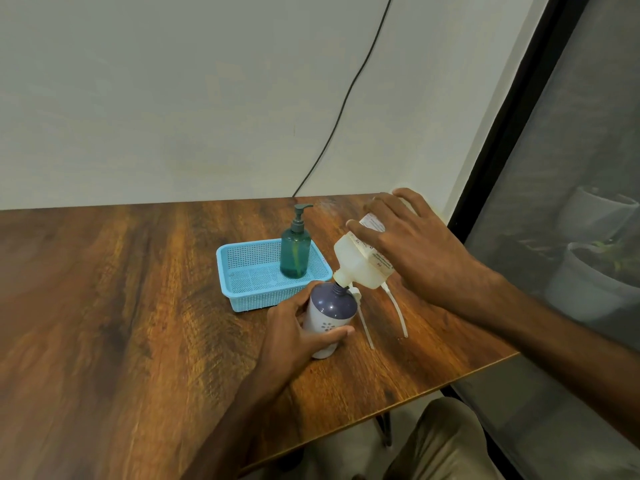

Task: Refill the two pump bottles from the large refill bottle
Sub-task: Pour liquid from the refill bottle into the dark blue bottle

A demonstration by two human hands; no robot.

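Purple bottle [332, 306]: pump off, neck open, standing near-upright on the worktop [121, 289] just in front of the basket [242, 292]; left hand [294, 327] grips its body, fingers curled round it. Refill bottle [360, 261]: held by the right hand [415, 247], fingers spread over its upper side and wrapped on; long axis tipped steeply, mouth pointing down-left and meeting the purple bottle's neck, base raised to the right. Whether liquid is flowing cannot be told. Green bottle [295, 252]: upright in the basket, pump fitted, likely next; left hand nearer it. Two white pump tubes [398, 311]: lying loose on the worktop beneath the refill bottle.
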